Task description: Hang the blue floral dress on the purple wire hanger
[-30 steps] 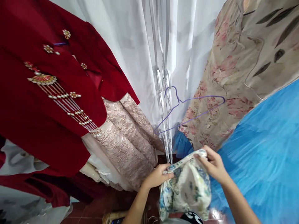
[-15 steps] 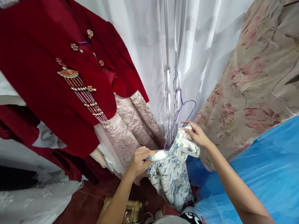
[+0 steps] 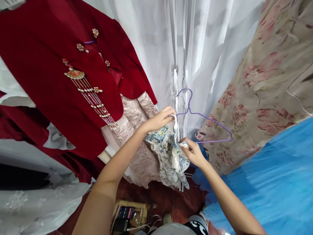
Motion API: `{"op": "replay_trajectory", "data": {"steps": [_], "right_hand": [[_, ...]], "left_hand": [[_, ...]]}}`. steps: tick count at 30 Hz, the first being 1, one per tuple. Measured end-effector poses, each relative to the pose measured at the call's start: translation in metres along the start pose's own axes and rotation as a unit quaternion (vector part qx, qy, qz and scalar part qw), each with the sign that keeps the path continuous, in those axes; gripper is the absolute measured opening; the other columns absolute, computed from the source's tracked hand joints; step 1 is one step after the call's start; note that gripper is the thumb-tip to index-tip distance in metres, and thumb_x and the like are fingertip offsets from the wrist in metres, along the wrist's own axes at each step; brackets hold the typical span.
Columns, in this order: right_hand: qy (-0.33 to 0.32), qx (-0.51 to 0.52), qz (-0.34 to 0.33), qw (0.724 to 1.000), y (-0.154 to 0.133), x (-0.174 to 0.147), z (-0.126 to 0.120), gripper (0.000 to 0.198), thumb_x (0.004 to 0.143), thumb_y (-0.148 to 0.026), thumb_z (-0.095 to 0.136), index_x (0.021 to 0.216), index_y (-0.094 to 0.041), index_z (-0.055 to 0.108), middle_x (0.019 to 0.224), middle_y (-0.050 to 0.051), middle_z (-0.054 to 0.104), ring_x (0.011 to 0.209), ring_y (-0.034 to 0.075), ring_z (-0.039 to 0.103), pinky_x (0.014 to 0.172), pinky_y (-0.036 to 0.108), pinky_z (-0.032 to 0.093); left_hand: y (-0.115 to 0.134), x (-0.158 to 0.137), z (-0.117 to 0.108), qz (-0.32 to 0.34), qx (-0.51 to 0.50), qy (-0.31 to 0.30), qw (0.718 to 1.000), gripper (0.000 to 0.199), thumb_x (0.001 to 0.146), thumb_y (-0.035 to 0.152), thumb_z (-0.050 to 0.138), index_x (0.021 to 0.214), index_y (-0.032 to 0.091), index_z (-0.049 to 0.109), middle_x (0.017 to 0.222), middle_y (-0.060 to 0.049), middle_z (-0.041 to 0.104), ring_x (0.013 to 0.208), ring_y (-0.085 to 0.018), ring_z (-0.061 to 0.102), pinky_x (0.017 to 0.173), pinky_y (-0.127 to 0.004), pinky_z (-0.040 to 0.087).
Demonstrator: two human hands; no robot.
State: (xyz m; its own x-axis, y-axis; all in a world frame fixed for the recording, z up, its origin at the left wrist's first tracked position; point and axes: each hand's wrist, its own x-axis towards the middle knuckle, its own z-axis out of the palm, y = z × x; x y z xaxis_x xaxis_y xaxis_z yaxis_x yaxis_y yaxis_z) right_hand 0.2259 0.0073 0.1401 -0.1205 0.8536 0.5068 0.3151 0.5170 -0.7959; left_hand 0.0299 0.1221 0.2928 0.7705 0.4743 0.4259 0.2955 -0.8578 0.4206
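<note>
Left: red jacket (image 3: 49, 68), pale brocade skirt (image 3: 129, 112); best not to snag the jacket's beads. Left hand (image 3: 160, 120) grip: fingers closed on an edge of the blue-and-white floral garment (image 3: 171, 163), which hangs mid-scene, bunched between both hands. Purple hanger (image 3: 189, 108), seemingly hooked on white strips (image 3: 175, 85), left end hidden by cloth. Step looks like working the cloth over that end: spread the opening, ease it on, don't yank, since hanger may swing. Right hand (image 3: 194, 153) grip: pinching garment lower and nearer; bar contact unclear. Right: beige floral cloth (image 3: 264, 88), blue tulle (image 3: 264, 176).
</note>
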Motion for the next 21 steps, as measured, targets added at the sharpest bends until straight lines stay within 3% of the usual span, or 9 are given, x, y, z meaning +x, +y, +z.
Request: {"op": "replay_trajectory", "data": {"steps": [3,6,9,11,13,16,18,21], "right_hand": [[0.021,-0.042,-0.011,0.999,-0.008,-0.009,0.006,0.011,0.094,-0.022,0.05,0.094,-0.023,0.061,0.086,0.005,0.068,0.08,0.021,0.064,0.073,0.03,0.047],[0.073,-0.105,-0.055,0.99,-0.004,-0.022,0.001,0.013,0.089,-0.017,0.051,0.096,-0.023,0.061,0.118,0.013,0.068,0.098,0.025,0.067,0.079,0.034,0.051],[0.265,-0.17,-0.099,0.944,0.006,-0.035,-0.02,0.005,0.086,-0.018,0.058,0.084,-0.023,0.059,0.124,0.016,0.064,0.109,0.029,0.064,0.087,0.041,0.051],[0.42,-0.185,-0.085,0.885,0.014,-0.037,-0.045,0.008,0.084,-0.022,0.064,0.079,-0.022,0.057,0.118,0.015,0.064,0.115,0.03,0.061,0.095,0.045,0.048],[0.499,-0.173,-0.039,0.848,0.022,-0.031,-0.075,0.013,0.081,-0.027,0.069,0.078,-0.021,0.058,0.12,0.014,0.063,0.116,0.03,0.059,0.096,0.044,0.046],[0.463,-0.101,0.024,0.881,0.03,-0.011,-0.116,0.022,0.077,-0.038,0.072,0.076,-0.019,0.06,0.113,0.012,0.065,0.09,0.022,0.063,0.077,0.035,0.05],[0.404,-0.04,0.046,0.913,0.03,0.0,-0.136,0.027,0.075,-0.042,0.074,0.076,-0.019,0.059,0.093,0.007,0.067,0.07,0.016,0.058,0.062,0.028,0.046],[0.305,-0.004,0.085,0.949,0.019,-0.001,-0.154,0.034,0.075,-0.046,0.078,0.072,-0.021,0.056,0.063,-0.002,0.056,0.053,0.011,0.046,0.049,0.023,0.035]], "left_hand": [[0.0,0.006,0.011,-0.051,-0.001,0.044,0.998,0.014,0.091,0.032,0.058,0.099,0.021,0.057,0.101,-0.003,0.058,0.093,-0.019,0.057,0.085,-0.029,0.046],[-0.006,-0.016,0.027,-0.129,-0.022,0.095,0.987,0.016,0.092,0.032,0.055,0.102,0.021,0.058,0.083,0.002,0.058,0.072,-0.015,0.054,0.07,-0.024,0.043],[-0.018,-0.039,0.037,-0.159,-0.037,0.118,0.979,0.018,0.091,0.032,0.053,0.091,0.018,0.064,0.071,0.003,0.058,0.066,-0.014,0.053,0.064,-0.023,0.04],[-0.024,-0.046,0.038,-0.16,-0.06,0.126,0.977,0.021,0.09,0.033,0.055,0.088,0.017,0.067,0.076,0.001,0.064,0.069,-0.015,0.057,0.064,-0.023,0.042],[-0.026,-0.047,0.037,-0.158,-0.08,0.131,0.975,0.023,0.088,0.036,0.058,0.087,0.016,0.071,0.082,-0.002,0.07,0.074,-0.016,0.06,0.066,-0.024,0.045],[-0.021,-0.045,0.034,-0.155,-0.076,0.13,0.976,0.026,0.088,0.038,0.06,0.09,0.016,0.074,0.087,-0.003,0.074,0.08,-0.018,0.064,0.07,-0.025,0.047],[-0.018,-0.044,0.031,-0.156,-0.054,0.128,0.978,0.026,0.089,0.038,0.059,0.092,0.017,0.075,0.087,-0.002,0.075,0.08,-0.019,0.065,0.071,-0.026,0.047],[-0.016,-0.046,0.023,-0.166,-0.001,0.132,0.977,0.025,0.09,0.036,0.058,0.094,0.019,0.076,0.088,-0.002,0.076,0.081,-0.02,0.068,0.073,-0.026,0.047]]}}
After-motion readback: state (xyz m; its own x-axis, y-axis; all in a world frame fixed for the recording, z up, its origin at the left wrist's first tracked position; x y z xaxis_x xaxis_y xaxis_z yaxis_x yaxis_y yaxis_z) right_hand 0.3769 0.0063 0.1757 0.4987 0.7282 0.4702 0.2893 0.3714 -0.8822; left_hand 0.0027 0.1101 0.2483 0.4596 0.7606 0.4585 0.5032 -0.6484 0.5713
